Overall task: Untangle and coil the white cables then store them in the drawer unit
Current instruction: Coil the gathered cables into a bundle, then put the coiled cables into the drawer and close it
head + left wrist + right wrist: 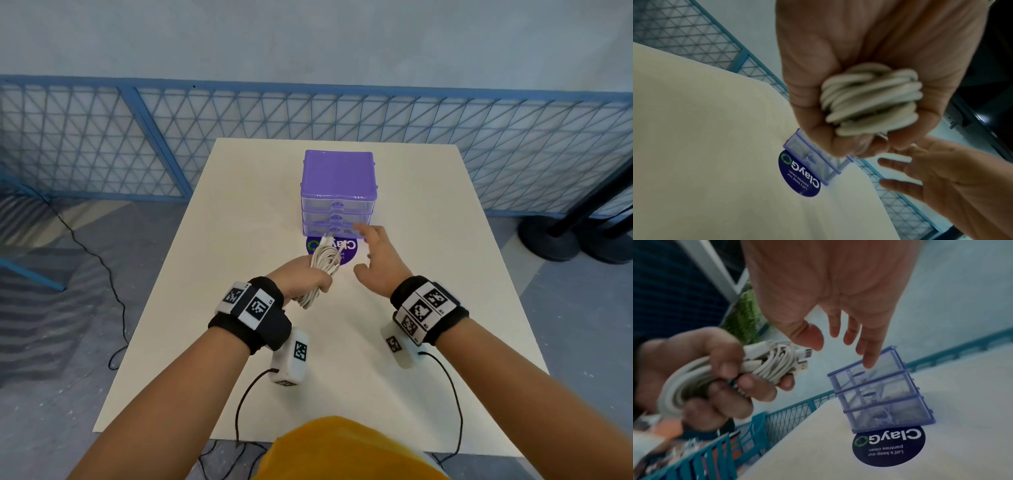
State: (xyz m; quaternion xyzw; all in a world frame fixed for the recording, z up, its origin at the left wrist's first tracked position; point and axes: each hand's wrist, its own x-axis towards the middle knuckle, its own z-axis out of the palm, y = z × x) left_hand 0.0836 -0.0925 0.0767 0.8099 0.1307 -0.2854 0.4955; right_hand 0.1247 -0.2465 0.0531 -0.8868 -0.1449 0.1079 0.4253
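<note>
Left hand grips coiled cables. Right hand open, fingers spread, near drawer unit at 12 o'clock on table.

The drawer unit is purple with clear drawer fronts; the coiled cables are white; the table is cream; the round sticker is dark blue with white lettering; the fence is blue mesh; the wristbands are black with black-and-white markers.

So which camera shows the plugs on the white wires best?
Right wrist: the metal plugs poke clearly out of the coiled cables. Head view shows tiny ends only; left wrist shows just loops in the left hand.
</note>
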